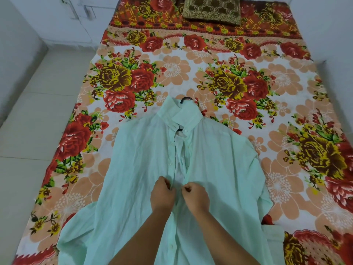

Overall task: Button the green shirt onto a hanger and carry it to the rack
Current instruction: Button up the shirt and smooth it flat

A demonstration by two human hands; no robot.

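Observation:
A pale green shirt [137,169] lies face up on the bed, collar pointing away from me. A black hanger [185,98] is inside it; only its hook shows above the collar, plus a short dark piece at the neck opening. The placket gapes open from the neck down to my hands. My left hand [162,195] pinches the left edge of the placket at mid-chest. My right hand [196,197] pinches the right edge just beside it. Both fists are closed on the cloth, almost touching. The hem is out of view below.
The shirt rests on a bed with a floral sheet [267,92] in red, orange and yellow. A brown patterned pillow [212,10] sits at the head. A tiled floor [34,121] and white wall run along the left.

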